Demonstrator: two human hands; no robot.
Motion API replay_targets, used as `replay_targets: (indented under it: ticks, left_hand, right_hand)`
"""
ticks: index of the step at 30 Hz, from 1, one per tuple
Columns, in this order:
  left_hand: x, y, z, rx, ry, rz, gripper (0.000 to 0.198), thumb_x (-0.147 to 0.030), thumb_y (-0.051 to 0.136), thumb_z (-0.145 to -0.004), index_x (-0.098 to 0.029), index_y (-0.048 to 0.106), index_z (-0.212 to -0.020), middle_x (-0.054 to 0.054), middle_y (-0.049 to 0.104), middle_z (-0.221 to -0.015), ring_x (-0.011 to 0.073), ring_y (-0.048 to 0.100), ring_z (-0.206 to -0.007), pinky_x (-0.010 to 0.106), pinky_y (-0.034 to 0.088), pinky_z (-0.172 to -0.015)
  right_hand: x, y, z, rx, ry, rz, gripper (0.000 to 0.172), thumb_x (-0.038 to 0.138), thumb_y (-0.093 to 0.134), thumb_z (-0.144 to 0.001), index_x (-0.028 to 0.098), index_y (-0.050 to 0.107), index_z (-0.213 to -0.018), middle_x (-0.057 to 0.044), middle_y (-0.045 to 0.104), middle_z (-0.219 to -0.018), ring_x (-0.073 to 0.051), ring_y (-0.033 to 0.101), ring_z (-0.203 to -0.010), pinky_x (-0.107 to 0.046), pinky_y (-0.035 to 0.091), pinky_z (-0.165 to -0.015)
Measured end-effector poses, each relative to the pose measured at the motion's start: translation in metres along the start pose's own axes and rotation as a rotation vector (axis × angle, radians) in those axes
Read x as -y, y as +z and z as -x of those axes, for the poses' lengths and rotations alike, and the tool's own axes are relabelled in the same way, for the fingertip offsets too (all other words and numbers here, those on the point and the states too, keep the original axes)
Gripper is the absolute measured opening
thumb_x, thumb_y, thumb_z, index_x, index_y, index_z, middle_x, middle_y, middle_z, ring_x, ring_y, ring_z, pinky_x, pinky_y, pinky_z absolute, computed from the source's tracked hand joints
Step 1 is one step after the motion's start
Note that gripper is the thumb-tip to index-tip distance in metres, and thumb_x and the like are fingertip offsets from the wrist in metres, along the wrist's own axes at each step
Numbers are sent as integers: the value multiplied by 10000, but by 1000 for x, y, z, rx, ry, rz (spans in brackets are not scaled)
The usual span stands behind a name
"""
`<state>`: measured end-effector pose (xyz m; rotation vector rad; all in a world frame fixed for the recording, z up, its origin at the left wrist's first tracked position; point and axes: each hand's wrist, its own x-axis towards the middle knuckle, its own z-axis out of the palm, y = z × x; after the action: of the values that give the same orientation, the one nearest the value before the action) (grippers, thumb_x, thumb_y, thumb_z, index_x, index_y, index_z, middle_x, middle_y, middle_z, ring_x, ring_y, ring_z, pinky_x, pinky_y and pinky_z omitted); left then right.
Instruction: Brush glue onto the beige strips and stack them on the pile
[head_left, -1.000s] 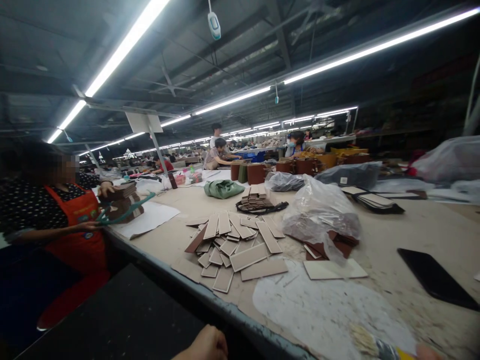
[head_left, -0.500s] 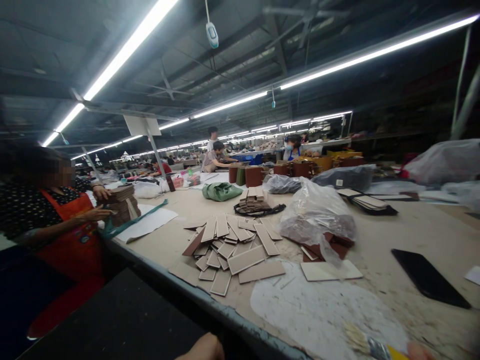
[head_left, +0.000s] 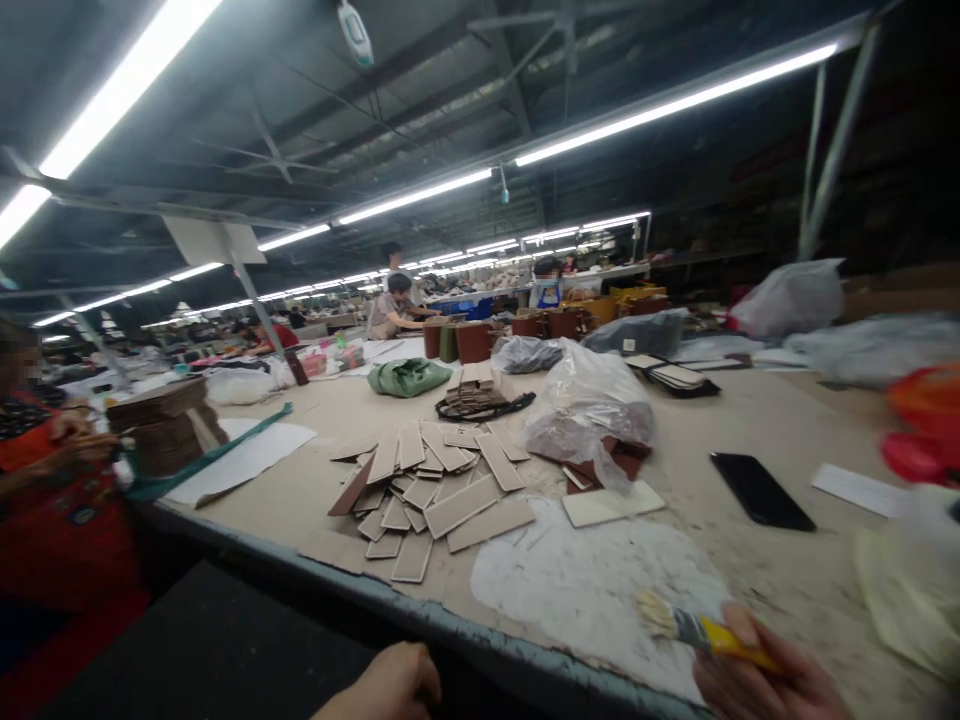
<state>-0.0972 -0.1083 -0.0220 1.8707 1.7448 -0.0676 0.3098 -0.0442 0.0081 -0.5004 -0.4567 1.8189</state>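
My right hand (head_left: 772,675) is closed around the yellow handle of a paintbrush (head_left: 712,635). The brush's pale bristles point left over a white smeared patch (head_left: 592,575) on the table. At the bottom, just off the table's front edge, my left hand (head_left: 394,685) has its fingers curled in; whether anything is in them is hidden. Beyond both hands lies a loose pile of beige rectangular pieces (head_left: 461,505) with pale borders. Nearer the right hand, a cream strip (head_left: 613,503) lies beside a clear plastic bag (head_left: 589,405) with brown pieces under it.
A black phone (head_left: 761,490) lies on the right of the table (head_left: 795,415). Behind the pile are a small stack (head_left: 472,393) and a green bag (head_left: 409,378). A co-worker in an orange apron (head_left: 67,510) is at the left, by a tall brown stack (head_left: 161,425).
The view has turned to the right, so the table's things sit further left. More of my right hand and the brush shows now. My left hand remains curled at the bottom.
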Motion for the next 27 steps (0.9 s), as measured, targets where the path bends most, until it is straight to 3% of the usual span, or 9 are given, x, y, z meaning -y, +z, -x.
replay_targets:
  ticks: [3, 7, 11, 14, 17, 21, 24, 27]
  left_hand:
    - [-28, -17, 3, 56, -32, 69, 170, -249, 586, -696, -204, 741, -750, 5, 671, -679, 185, 600, -678, 257, 426, -645]
    - [-51, -29, -2, 35, 88, 159, 241, -288, 494, -799, -182, 710, -814, 14, 685, -703, 183, 602, -690, 250, 429, -645]
    - [-51, -22, -11, 32, 186, 226, 232, -318, 526, -803, -207, 719, -869, 13, 723, -843, 213, 631, -809, 262, 457, -744]
    - [-46, -12, -19, 31, 149, 200, 227, -366, 547, -786, -204, 704, -807, 6, 699, -711, 204, 628, -688, 255, 453, -639]
    - [-44, -7, -23, 25, 115, 196, 341, -485, 497, -814, -197, 641, -700, -10, 617, -556, 167, 563, -525, 239, 393, -507]
    - [-53, -13, -26, -135, 145, 164, 454, -559, 463, -828, -191, 503, -565, -20, 524, -506, 143, 503, -503, 229, 362, -503]
    - [-65, -22, -27, -255, 198, 161, 352, -461, 493, -834, -188, 520, -614, -7, 568, -604, 155, 538, -600, 237, 404, -586]
    - [-78, -32, -31, -269, 258, 225, 172, -318, 527, -813, -184, 574, -716, 16, 633, -738, 165, 587, -725, 246, 441, -690]
  right_hand:
    - [-1, 20, 6, 75, -93, -174, 241, 377, 644, -802, 234, 514, -658, 118, 49, -398, -46, 31, -352, -153, 199, -338]
    - [1, 20, 5, 187, -147, -331, 203, 300, 623, -827, 222, 521, -669, 141, 80, -357, -32, 28, -310, -126, 192, -332]
    - [7, 11, 8, 264, -225, -436, 212, 294, 565, -867, 224, 526, -671, 137, 188, -348, -30, 57, -285, -101, 167, -287]
    - [13, 11, 10, 304, -276, -491, 247, 294, 528, -891, 220, 529, -656, 123, 304, -373, -26, 81, -285, -81, 139, -253]
    - [18, 15, 12, 307, -307, -524, 263, 287, 527, -896, 217, 536, -643, 111, 394, -418, -22, 126, -287, -83, 177, -250]
    - [25, 16, 16, 296, -322, -567, 262, 285, 541, -891, 230, 569, -637, 87, 445, -448, -41, 296, -312, -111, 281, -291]
    - [30, 13, 21, 182, -326, -503, 228, 260, 597, -840, 240, 560, -616, 61, 484, -488, -82, 449, -404, -157, 358, -351]
    - [31, 3, 22, 40, -348, -349, 204, 280, 637, -797, 240, 536, -624, 42, 512, -517, -111, 500, -464, -205, 410, -410]
